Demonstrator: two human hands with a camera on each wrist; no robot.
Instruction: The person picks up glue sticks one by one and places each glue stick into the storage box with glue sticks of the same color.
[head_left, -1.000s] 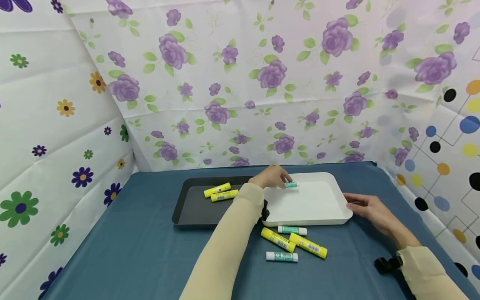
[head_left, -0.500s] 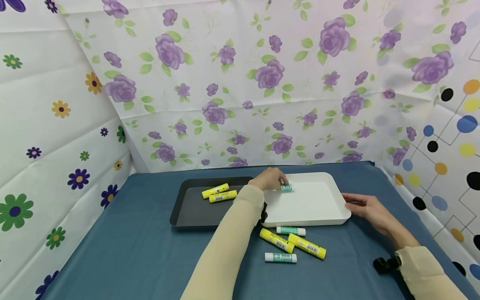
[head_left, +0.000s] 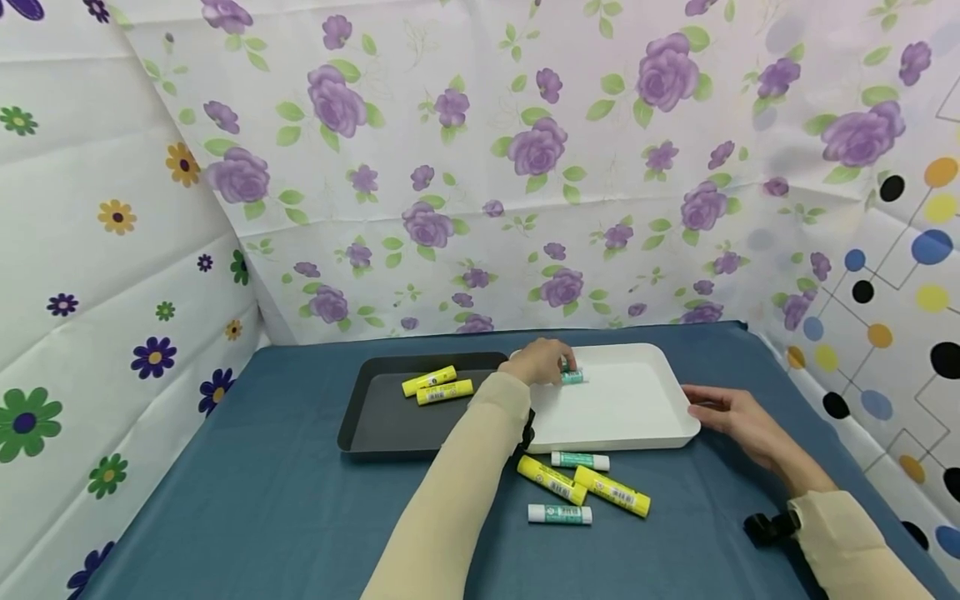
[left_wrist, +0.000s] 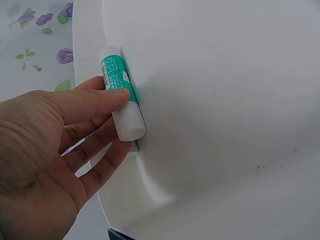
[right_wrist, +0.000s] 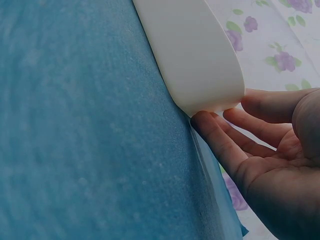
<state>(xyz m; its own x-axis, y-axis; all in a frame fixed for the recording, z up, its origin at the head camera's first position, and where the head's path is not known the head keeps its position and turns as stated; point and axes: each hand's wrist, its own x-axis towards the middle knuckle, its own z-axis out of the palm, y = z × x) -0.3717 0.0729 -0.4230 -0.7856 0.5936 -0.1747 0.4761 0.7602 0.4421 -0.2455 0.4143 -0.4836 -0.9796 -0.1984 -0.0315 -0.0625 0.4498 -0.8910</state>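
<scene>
My left hand (head_left: 542, 360) is inside the back left part of the white tray (head_left: 615, 412). In the left wrist view its thumb lies across the label of a green and white glue stick (left_wrist: 114, 72), with the fingers curled behind. The white end of a second glue stick (left_wrist: 133, 149) peeks out below the first, mostly hidden. Over at the tray's right end, my right hand (head_left: 738, 421) holds the edge. The right wrist view has the thumb (right_wrist: 270, 105) on the rim and fingertips against the underside of the tray wall (right_wrist: 205, 55).
A dark grey tray (head_left: 382, 421) adjoins on the left, holding two yellow glue sticks (head_left: 445, 392). On the blue cloth (head_left: 270, 500) in front lie two more yellow glue sticks (head_left: 612, 492) and two green and white ones (head_left: 559, 514). Patterned sheets (head_left: 450, 167) rise behind and beside the table.
My left hand has drawn the green and white glue stick slightly left in the white tray; green of another stick now shows behind it. The right hand stays at the tray's edge.
</scene>
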